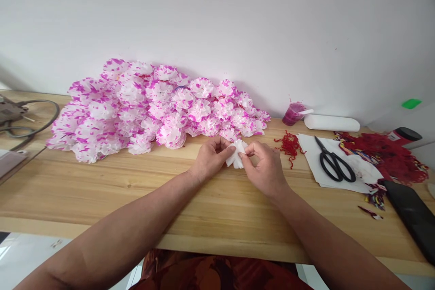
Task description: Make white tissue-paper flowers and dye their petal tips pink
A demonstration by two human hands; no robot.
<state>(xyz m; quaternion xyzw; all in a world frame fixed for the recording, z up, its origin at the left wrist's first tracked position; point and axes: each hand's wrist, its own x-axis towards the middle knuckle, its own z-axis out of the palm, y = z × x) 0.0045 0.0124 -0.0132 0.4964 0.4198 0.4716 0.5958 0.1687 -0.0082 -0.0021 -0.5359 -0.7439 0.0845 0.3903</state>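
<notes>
Pinching thin white pleated paper (234, 158), roundish, fanned toward the body, of unclear long axis, between thumbs and fingers of left hand (213, 155) and right hand (265, 166), over wooden table (220, 217), near magenta-tipped paper flowers (199, 111).

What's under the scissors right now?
White paper is under the scissors, visible around the blades and through both handle loops. The paper lies on the table; anything between paper and table is covered.
</notes>
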